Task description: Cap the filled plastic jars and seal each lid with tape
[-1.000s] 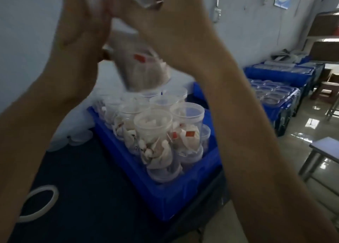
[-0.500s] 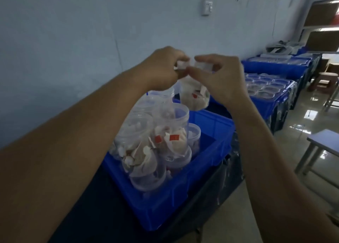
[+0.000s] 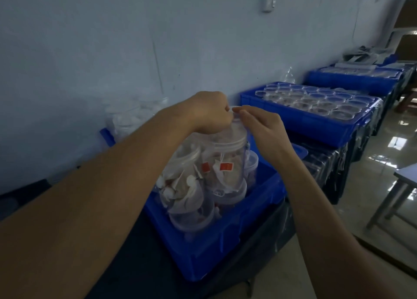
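Both hands met over one jar's top, at the far end of the near blue crate (image 3: 237, 253).

Filled jar (image 3: 225, 163) is stood upright atop the stack in that crate, axis vertical. Left hand (image 3: 209, 113) is curled at the lid (image 3: 234, 127) edge; right hand (image 3: 264, 127) fingertips are laid opposite, approx. equally near. What's pinched can't be told. More crates w/ open jars (image 3: 316, 100) are seen beyond.
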The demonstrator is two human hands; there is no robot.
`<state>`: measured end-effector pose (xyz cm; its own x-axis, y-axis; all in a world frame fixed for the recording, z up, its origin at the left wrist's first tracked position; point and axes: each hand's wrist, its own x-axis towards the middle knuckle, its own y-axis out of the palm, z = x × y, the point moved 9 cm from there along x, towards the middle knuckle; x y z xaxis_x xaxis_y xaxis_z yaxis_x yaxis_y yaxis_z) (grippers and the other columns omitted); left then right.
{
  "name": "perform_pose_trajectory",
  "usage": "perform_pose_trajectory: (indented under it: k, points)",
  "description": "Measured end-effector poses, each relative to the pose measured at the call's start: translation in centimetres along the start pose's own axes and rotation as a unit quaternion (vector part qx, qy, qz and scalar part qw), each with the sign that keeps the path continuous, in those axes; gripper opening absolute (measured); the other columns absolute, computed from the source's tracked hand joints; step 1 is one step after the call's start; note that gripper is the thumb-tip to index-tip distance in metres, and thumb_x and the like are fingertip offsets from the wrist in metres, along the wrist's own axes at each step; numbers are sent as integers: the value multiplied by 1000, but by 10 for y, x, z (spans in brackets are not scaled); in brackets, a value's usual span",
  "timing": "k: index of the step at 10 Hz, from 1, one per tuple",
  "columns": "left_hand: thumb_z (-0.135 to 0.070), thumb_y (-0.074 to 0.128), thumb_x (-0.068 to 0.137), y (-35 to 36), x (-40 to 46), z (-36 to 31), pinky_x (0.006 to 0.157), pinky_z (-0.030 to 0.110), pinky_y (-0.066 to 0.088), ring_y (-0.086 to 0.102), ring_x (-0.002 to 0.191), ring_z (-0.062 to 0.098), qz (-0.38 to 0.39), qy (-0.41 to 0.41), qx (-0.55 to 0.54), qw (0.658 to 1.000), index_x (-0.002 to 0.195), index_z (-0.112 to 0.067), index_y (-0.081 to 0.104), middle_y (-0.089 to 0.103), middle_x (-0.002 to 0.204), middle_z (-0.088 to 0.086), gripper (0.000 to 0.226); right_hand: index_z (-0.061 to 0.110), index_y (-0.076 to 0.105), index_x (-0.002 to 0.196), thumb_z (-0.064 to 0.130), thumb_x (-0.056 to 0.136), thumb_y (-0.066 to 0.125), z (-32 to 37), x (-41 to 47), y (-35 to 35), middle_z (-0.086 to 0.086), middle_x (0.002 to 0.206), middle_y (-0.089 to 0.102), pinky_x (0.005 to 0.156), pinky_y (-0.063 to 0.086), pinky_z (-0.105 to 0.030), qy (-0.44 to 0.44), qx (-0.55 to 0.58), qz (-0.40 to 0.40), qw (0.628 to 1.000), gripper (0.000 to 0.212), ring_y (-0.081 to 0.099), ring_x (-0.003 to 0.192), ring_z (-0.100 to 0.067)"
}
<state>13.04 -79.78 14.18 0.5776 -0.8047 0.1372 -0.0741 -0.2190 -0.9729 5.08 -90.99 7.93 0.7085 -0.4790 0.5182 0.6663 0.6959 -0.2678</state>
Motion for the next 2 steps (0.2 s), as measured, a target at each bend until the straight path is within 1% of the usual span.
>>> perform_pose_trajectory:
  k: [1,2]
  points:
    - [-33,54,106,1,-3,5,105,48,53,67,117,29,-17,-6,1,1000,128,-11,72,72,128,11,36,24,78,123,39,101,49,-1,-2,1,12,117,77,106,53,-45,9,22,-12,1000,40,68,114,-7]
    - [-34,57,105,0,-1,7,108,43,51,65,123,27,-41,-3,-31,999,137,-13,68,69,137,10,40,24,78,122,38,102,47,0,3,-3,11,115,78,107,52,-48,15,20,-13,1000,39,68,114,-8]
